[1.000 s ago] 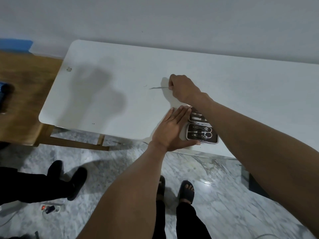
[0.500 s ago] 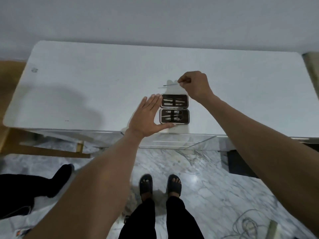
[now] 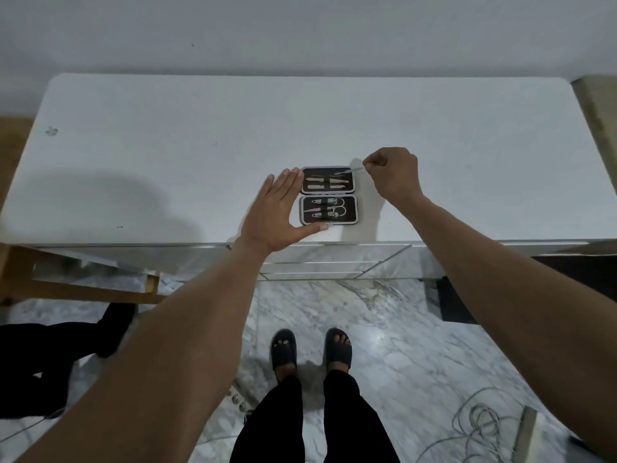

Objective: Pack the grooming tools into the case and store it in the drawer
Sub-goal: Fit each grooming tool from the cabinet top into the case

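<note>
A small dark grooming case lies open on the white table near its front edge, with several metal tools strapped in both halves. My left hand rests flat against the case's left side, fingers spread and thumb along its front edge. My right hand is to the right of the case and pinches a thin metal tool, whose tip hangs over the upper half's top right corner. Mirrored drawer fronts run below the tabletop.
A wooden bench stands to the left of the table. Another person's dark-clothed legs are on the marble floor at lower left. My own feet in dark slippers stand before the drawers. A loose cable coils at lower right.
My right hand has brought the thin tool from beyond the case down to the case's top right corner. The view has swung right. My left hand stays against the case.
</note>
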Demonstrator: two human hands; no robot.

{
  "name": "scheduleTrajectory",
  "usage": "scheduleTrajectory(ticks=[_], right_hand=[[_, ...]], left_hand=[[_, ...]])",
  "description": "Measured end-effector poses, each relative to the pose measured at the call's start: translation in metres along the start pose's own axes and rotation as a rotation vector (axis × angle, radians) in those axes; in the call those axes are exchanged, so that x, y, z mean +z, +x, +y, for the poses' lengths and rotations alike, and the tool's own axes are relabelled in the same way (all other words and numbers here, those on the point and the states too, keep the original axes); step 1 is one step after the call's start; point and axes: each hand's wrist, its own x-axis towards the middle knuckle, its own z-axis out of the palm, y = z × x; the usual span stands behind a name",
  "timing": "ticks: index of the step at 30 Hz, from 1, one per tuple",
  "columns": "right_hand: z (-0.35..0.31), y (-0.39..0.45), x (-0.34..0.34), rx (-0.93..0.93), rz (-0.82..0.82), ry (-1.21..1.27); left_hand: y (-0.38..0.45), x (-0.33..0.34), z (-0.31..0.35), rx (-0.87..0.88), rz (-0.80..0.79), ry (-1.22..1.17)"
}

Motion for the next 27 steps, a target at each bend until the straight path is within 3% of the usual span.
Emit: scheduleTrajectory(ticks=[13,19,27], right_hand=[[-0.011,-0.001,0.024,-0.03,-0.076,-0.016],[-0.022,-0.007,0.029,-0.134,-0.083,-0.214],[-0.026,-0.004,0.038,-0.141,-0.087,-0.221]], left_hand=[[0.002,0.001,-0.003,0.003,-0.002,0.002],[0.002,0.002,-0.003,0.005,0.017,-0.01],[0.001,0.001,-0.002,0.011,0.02,-0.022]])
